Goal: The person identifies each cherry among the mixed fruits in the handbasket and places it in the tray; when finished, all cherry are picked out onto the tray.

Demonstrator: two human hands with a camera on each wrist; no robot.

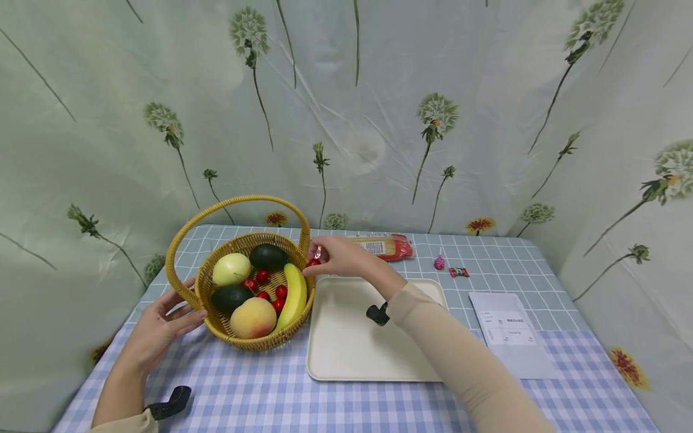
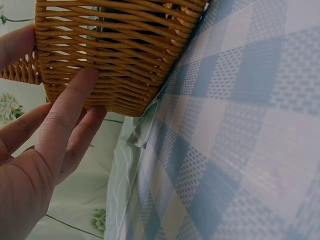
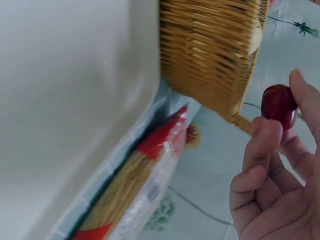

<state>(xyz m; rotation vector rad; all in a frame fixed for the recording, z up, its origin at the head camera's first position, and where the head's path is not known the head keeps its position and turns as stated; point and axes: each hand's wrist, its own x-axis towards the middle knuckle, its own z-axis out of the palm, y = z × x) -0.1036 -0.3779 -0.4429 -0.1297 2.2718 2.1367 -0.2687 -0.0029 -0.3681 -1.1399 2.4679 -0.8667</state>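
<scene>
A yellow wicker basket (image 1: 260, 344) with a tall arched handle stands at the left of the table. It holds a banana (image 1: 293, 297), a peach (image 1: 252, 319), a pale green-yellow fruit (image 1: 231, 269), two dark green avocado-like fruits (image 1: 269, 257) and several red cherries (image 1: 278, 305). My left hand (image 1: 157, 328) touches the basket's left side, thumb near the rim and fingers stretched along the weave. Between thumb and fingertips, my right hand (image 1: 343, 260) pinches a dark red cherry (image 3: 279, 105), just beside the basket's right rim and above the tray's far edge.
A cream tray (image 1: 368, 337) lies right of the basket, under my right forearm. Behind it is a red-ended pack of noodles (image 1: 397, 246). Farther right are a pink lollipop (image 1: 439, 262), a small wrapped candy (image 1: 459, 272) and a white labelled pouch (image 1: 511, 331).
</scene>
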